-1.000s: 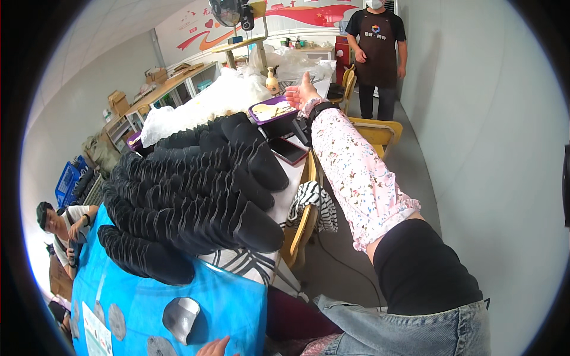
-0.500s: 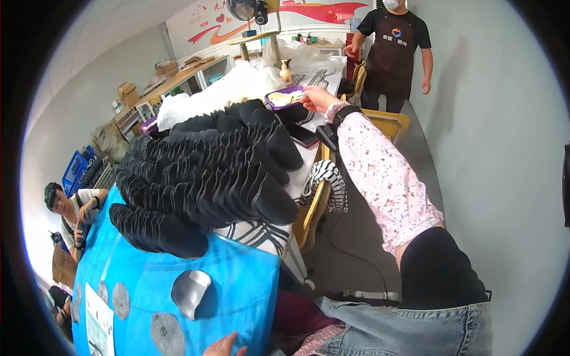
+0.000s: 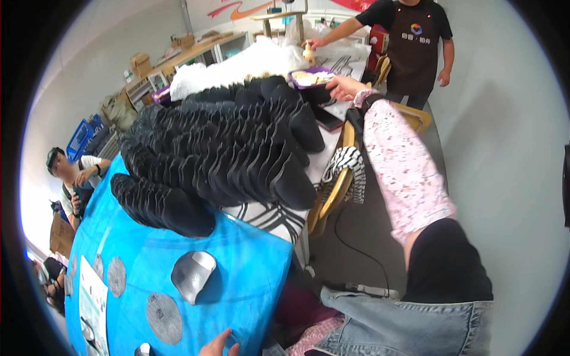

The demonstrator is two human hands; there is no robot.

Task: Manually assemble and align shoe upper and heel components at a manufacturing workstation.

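Observation:
My right hand [image 3: 347, 89] is stretched far forward, at the near right edge of a purple tray [image 3: 295, 83] holding pale pieces. Its fingers look apart and loosely bent, with nothing visible in them. My left hand [image 3: 219, 345] shows only in part at the lower edge, fingers apart over the blue sheet [image 3: 249, 261]. Near it lie a curved black-and-grey cup-shaped piece [image 3: 193, 276] and a flat grey oval pad [image 3: 164, 318]. Long rows of stacked black cup-shaped pieces [image 3: 237, 151] fill the table beyond.
A person in a dark apron [image 3: 418, 44] reaches a hand to a pump bottle [image 3: 309, 54]. Another person [image 3: 74, 181] sits at the left. A phone [image 3: 328, 118] lies below the tray. Yellow chairs [image 3: 329, 204], one with striped cloth [image 3: 347, 169], line the right edge.
My right hand has let go of the purple tray's rim and its fingers have loosened. The aproned person has stretched an arm to the pump bottle. The view has tilted down.

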